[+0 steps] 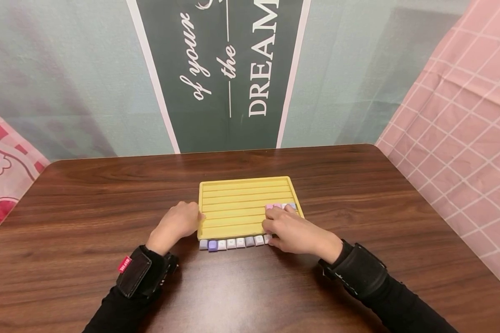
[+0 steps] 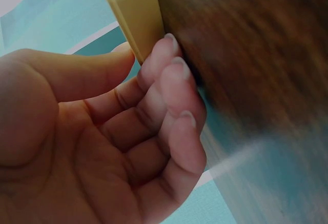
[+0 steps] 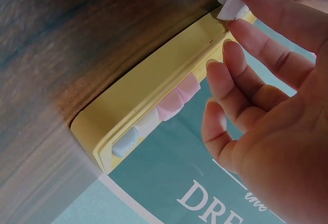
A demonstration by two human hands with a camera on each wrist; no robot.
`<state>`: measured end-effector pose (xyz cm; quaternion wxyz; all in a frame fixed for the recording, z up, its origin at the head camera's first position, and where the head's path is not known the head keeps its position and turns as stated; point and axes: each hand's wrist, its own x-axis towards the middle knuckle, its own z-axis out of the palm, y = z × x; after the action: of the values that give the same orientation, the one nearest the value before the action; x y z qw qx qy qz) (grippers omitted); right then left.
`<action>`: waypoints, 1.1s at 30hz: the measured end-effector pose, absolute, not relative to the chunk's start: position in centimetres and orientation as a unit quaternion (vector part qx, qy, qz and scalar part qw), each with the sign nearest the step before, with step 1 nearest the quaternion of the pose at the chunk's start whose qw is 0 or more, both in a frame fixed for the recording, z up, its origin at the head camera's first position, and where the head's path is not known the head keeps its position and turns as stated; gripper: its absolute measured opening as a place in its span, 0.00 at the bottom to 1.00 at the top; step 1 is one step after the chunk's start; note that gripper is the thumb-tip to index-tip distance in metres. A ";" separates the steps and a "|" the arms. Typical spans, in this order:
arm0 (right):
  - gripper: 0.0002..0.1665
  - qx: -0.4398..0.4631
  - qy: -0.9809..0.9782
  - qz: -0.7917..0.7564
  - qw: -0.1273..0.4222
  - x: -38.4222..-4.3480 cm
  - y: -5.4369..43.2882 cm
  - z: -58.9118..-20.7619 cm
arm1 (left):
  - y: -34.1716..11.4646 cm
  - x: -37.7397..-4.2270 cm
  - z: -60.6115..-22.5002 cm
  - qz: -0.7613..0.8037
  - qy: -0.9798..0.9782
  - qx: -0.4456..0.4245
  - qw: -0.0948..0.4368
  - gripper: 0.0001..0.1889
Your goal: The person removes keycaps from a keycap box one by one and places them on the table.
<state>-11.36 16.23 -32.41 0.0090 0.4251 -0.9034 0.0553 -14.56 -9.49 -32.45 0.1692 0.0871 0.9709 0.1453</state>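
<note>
A yellow ridged tray (image 1: 233, 200) lies on the table, with my left hand (image 1: 182, 219) at its left edge. In the left wrist view, that hand's thumb and curled fingers pinch the tray's corner (image 2: 138, 14). Over the tray's near right corner is my right hand (image 1: 297, 230). Its thumb and index finger pinch a white keycap (image 3: 233, 7) at the right end of a row just outside the near rim. Grey, white and purple keycaps (image 1: 213, 245) make up that row. Inside the tray, pink, white and light blue keycaps (image 3: 170, 105) stand side by side against the right end.
The dark wood table (image 1: 108, 194) spreads around the tray. Behind it hangs a pale blue cloth with a dark green lettered panel (image 1: 233, 125). Pink checked cloth (image 1: 462, 152) borders the right side, and a pink patterned cloth (image 1: 4, 171) the left.
</note>
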 end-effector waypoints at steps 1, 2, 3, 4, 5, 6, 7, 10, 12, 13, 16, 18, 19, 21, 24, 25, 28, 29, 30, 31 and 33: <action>0.17 0.425 -0.903 0.056 0.009 -11.3 16.2 -32.4 | -9.5 -14.6 -32.5 0.145 0.971 0.087 0.169 0.13; 0.17 0.425 -0.904 0.056 0.009 -11.3 16.2 -32.4 | -9.5 -14.6 -32.5 0.144 0.971 0.088 0.169 0.13; 0.17 0.425 -0.904 0.057 0.009 -11.3 16.2 -32.4 | -9.5 -14.6 -32.5 0.143 0.971 0.088 0.169 0.13; 0.17 0.424 -0.904 0.057 0.009 -11.3 16.2 -32.4 | -9.5 -14.5 -32.5 0.143 0.971 0.088 0.169 0.13; 0.16 0.424 -0.904 0.056 0.009 -11.3 16.3 -32.5 | -9.4 -14.5 -32.5 0.142 0.971 0.087 0.170 0.13; 0.16 0.424 -0.904 0.056 0.009 -11.3 16.3 -32.5 | -9.4 -14.5 -32.5 0.142 0.971 0.087 0.170 0.13; 0.16 0.424 -0.904 0.056 0.010 -11.3 16.3 -32.5 | -9.4 -14.5 -32.5 0.142 0.971 0.086 0.171 0.13; 0.16 0.424 -0.904 0.056 0.010 -11.3 16.3 -32.5 | -9.4 -14.5 -32.5 0.141 0.971 0.084 0.172 0.13; 0.16 0.424 -0.904 0.056 0.010 -11.3 16.3 -32.5 | -9.4 -14.4 -32.5 0.142 0.971 0.082 0.174 0.12; 0.16 0.425 -0.904 0.057 0.010 -11.3 16.3 -32.5 | -9.4 -14.4 -32.5 0.142 0.971 0.081 0.175 0.13; 0.16 0.427 -0.902 0.056 0.012 -11.3 16.3 -32.6 | -9.3 -14.4 -32.5 0.143 0.971 0.081 0.175 0.13; 0.16 0.429 -0.901 0.056 0.014 -11.3 16.3 -32.6 | -9.3 -14.4 -32.5 0.142 0.971 0.082 0.174 0.13; 0.16 0.430 -0.901 0.056 0.014 -11.3 16.3 -32.6 | -9.3 -14.4 -32.4 0.142 0.971 0.083 0.173 0.13; 0.15 0.431 -0.900 0.057 0.015 -11.3 16.3 -32.6 | -9.3 -14.4 -32.4 0.143 0.971 0.084 0.173 0.13; 0.15 0.431 -0.901 0.057 0.013 -11.3 16.3 -32.5 | -9.3 -14.4 -32.4 0.146 0.970 0.085 0.174 0.13; 0.15 0.430 -0.901 0.057 0.012 -11.3 16.3 -32.5 | -9.3 -14.4 -32.4 0.148 0.970 0.085 0.174 0.13; 0.15 0.429 -0.901 0.056 0.010 -11.4 16.2 -32.5 | -9.3 -14.4 -32.4 0.150 0.969 0.085 0.174 0.12; 0.15 0.429 -0.902 0.056 0.010 -11.4 16.2 -32.5 | -9.3 -14.4 -32.4 0.150 0.970 0.085 0.174 0.12; 0.16 0.429 -0.902 0.056 0.010 -11.3 16.2 -32.5 | -9.3 -14.4 -32.4 0.149 0.970 0.085 0.174 0.12; 0.16 0.429 -0.901 0.056 0.011 -11.3 16.2 -32.5 | -9.3 -14.4 -32.4 0.148 0.970 0.085 0.174 0.12; 0.16 0.430 -0.901 0.054 0.012 -11.3 16.3 -32.4 | -9.3 -14.4 -32.4 0.147 0.970 0.085 0.174 0.12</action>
<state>-11.32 16.25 -32.44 0.0124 0.4301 -0.9011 0.0543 -14.35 -9.32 -32.38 0.1735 0.0847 0.9702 0.1467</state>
